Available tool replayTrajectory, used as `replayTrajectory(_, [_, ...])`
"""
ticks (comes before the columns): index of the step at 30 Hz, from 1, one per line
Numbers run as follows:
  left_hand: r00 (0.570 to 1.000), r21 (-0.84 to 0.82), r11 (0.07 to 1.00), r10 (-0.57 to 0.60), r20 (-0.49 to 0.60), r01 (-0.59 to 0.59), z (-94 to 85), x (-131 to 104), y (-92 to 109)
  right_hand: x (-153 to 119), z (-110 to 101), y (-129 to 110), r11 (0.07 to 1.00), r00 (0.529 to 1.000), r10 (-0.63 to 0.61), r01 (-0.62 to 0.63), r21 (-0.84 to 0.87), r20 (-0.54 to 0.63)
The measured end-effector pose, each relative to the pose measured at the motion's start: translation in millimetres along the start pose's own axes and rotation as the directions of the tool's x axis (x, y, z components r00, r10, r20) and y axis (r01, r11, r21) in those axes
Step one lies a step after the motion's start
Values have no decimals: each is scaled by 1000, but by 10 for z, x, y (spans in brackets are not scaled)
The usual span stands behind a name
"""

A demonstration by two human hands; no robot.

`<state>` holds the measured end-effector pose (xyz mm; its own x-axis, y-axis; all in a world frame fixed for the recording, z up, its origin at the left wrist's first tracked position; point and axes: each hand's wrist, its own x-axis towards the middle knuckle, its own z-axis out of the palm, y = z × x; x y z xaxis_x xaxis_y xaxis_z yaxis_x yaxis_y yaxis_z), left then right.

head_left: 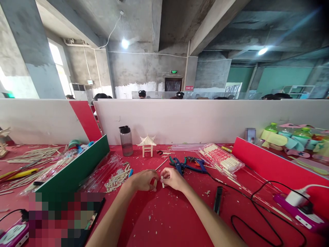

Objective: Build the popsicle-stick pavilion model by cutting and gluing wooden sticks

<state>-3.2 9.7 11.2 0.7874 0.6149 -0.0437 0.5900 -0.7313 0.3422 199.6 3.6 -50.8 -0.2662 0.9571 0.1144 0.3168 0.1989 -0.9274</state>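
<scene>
My left hand [146, 180] is closed, pinching a few short wooden stick pieces [155, 183] over the middle of the red table. Close beside it, the fingers of my right hand [173, 178] are closed on another short wooden stick piece [162, 185]. The two hands are only a small gap apart. Behind them stands a little pavilion model [147, 151] built from sticks, with a peaked roof on posts. A heap of cut stick pieces [117, 180] lies left of my left hand. Blue-handled pliers [177, 165] rest just beyond my right hand.
A dark water bottle [126, 142] stands at the back. Packed chopsticks [222, 157] lie to the right, near a glue gun [196, 164]. A black cable [264, 219] loops across the right side. Green [77, 168] and red [269, 168] dividers flank the table.
</scene>
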Motion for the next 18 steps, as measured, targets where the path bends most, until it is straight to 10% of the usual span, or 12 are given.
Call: replayTrajectory(18, [1000, 87, 996, -17, 5, 17, -71, -56, 36, -12, 54, -24, 999, 1000, 15, -16, -30, -18])
